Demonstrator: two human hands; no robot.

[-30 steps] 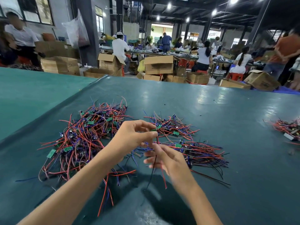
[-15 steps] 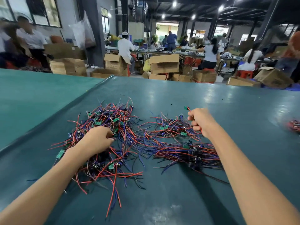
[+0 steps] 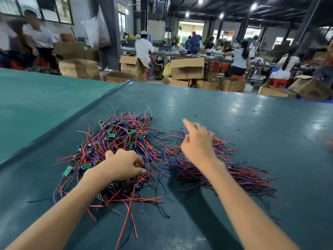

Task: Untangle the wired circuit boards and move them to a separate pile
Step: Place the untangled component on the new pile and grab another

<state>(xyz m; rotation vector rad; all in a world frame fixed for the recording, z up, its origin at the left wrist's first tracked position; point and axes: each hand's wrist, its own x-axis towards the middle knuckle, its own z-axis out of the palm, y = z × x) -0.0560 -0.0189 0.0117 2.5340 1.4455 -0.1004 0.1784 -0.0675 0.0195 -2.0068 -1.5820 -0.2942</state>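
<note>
Hidden / unclear:
- The left hand's (image 3: 122, 166) fingertips are buried in the wires. The fingers are curled down into the tangle with the thumb drawn close to the forefinger. Whether a wire is actually pinched cannot be told.
- The right hand (image 3: 197, 141) is motion-blurred. The forefinger is stretched out away from the viewer and the other fingers are loosely bent. Nothing is seen held in it.
- Part of the right pile (image 3: 239, 175) is covered by the right hand and forearm. No boards can be clearly made out in it, only wire.
- A scrap of red wire (image 3: 330, 143) is cut off by the right frame edge.
- Background people are blurred.

Counts:
- Two hands and two piles are recorded, all on or over one dark teal tabletop (image 3: 252, 123).
- At least eight small green boards are counted in the left pile (image 3: 115, 141). More are likely buried and are not countable.
- Wire colours noted: red, blue/purple and black.

Position / orientation:
- The left pile lies left of centre, under the left hand. It is roughly round, and the wires cross in all directions with no common axis. Several loose red wires trail from its near edge toward the viewer.
- The right pile lies just beside it, and stray wires from the two overlap in between. Its long axis runs from far-left to near-right. The wires in its near half are laid roughly parallel along that axis, with free ends pointing right.
- The right hand hovers over the far end of the right pile.
</note>
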